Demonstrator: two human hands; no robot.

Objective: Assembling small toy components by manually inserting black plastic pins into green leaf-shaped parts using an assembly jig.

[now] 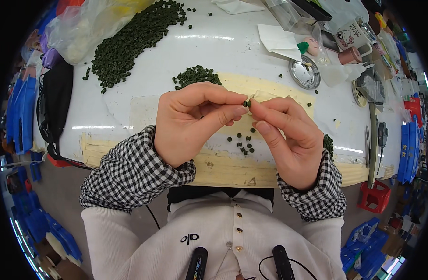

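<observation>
My left hand pinches a small dark green spool-shaped part between thumb and forefinger, above the table's near half. Close against its right side come the fingertips of my right hand, curled and drawn together. Whatever those fingers hold is too small to make out. Below the hands lie several loose dark green parts of the same kind. A small heap of them sits just beyond my left hand, and another heap is partly hidden behind my right wrist.
A large pile of green parts spreads at the far left, beside a clear plastic bag. At the right are a round metal lid, white tissue, a squeeze bottle, a mug and a screwdriver. Yellow tape covers the near edge.
</observation>
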